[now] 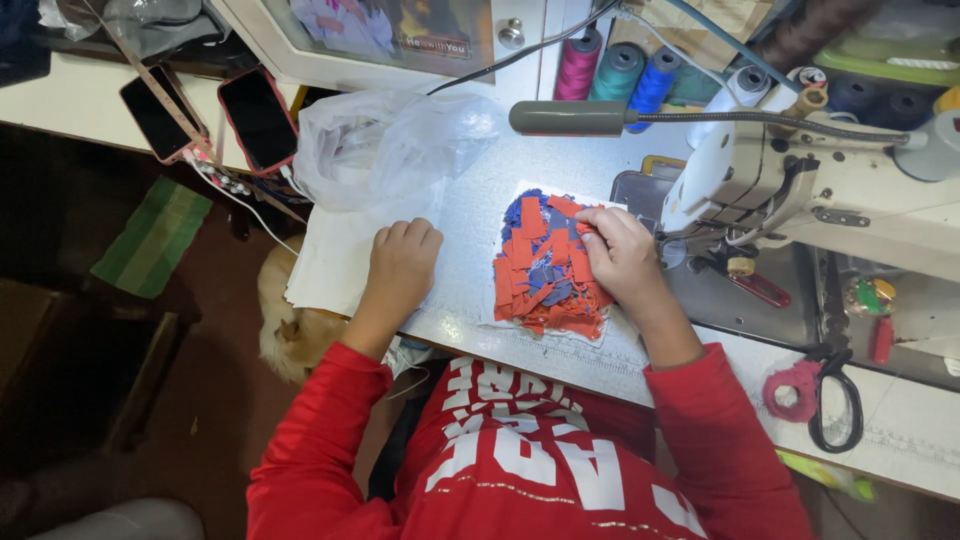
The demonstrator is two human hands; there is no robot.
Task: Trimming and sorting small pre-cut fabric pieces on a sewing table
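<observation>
Left hand [403, 262], fingers curled and holding nothing, rests on the white bench [460, 290]. Centre: heap of small orange and blue fabric pieces [545, 275], probably light, limp, easily scattered; best pinched singly at edges. Right hand [622, 255], fingers narrow, presses the heap's top.

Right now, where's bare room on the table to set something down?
Bare strip between the left hand and the pile of red and blue scraps; also the near edge left of the scissors. Crowded around the sewing machine and plastic bag.
</observation>
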